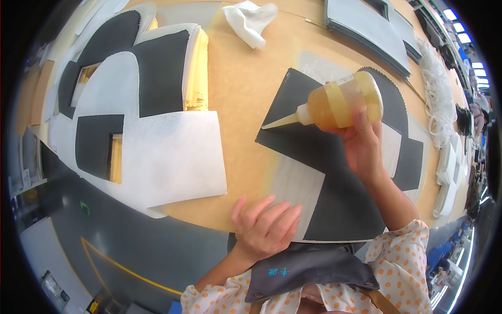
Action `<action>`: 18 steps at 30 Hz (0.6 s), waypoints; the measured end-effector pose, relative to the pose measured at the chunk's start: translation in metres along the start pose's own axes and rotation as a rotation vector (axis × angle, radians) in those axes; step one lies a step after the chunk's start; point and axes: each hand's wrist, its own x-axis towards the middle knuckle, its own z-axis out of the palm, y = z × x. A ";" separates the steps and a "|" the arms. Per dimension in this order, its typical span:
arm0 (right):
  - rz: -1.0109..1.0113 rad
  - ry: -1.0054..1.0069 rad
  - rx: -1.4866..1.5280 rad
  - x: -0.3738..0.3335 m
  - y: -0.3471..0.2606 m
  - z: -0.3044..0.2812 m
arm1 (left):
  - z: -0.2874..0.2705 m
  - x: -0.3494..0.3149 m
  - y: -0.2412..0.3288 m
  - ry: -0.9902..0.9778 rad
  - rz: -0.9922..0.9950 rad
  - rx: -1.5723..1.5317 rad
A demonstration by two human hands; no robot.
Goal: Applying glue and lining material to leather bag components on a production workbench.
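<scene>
My right hand point(363, 144) grips a squeeze bottle point(319, 107) of amber liquid, probably glue, with yellow tape round its body. The bottle is tipped on its side, and its long pale nozzle points left. The nozzle tip meets or hovers just over the left corner of a black cut-out piece point(348, 201); I cannot tell which. This piece has a scalloped curved edge at the far right and lies over a pale grey piece point(295, 180). My left hand point(265, 225), empty with fingers apart, is by the table's near edge, beside the pale piece.
Stacked white and black cut-out pieces point(175, 157), with yellow edges showing, fill the table's left side. A crumpled white cloth point(250, 23) lies at the back. Grey panels point(366, 34) are piled at the far right, near tangled white strips point(435, 94).
</scene>
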 end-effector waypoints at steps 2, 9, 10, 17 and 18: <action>0.005 -0.014 -0.002 -0.005 0.001 0.002 | 0.000 0.000 0.000 -0.010 0.020 0.014; -0.143 -0.150 -0.151 -0.009 0.000 0.006 | 0.004 -0.002 0.001 0.030 -0.009 -0.017; -0.180 -0.178 -0.125 -0.009 -0.001 0.005 | 0.005 -0.002 0.001 0.032 0.004 -0.020; -0.236 -0.205 -0.127 -0.021 -0.010 0.000 | 0.006 -0.002 0.001 0.033 0.002 -0.005; -0.244 -0.224 -0.151 -0.023 -0.013 -0.003 | 0.006 -0.002 0.001 0.034 0.003 -0.002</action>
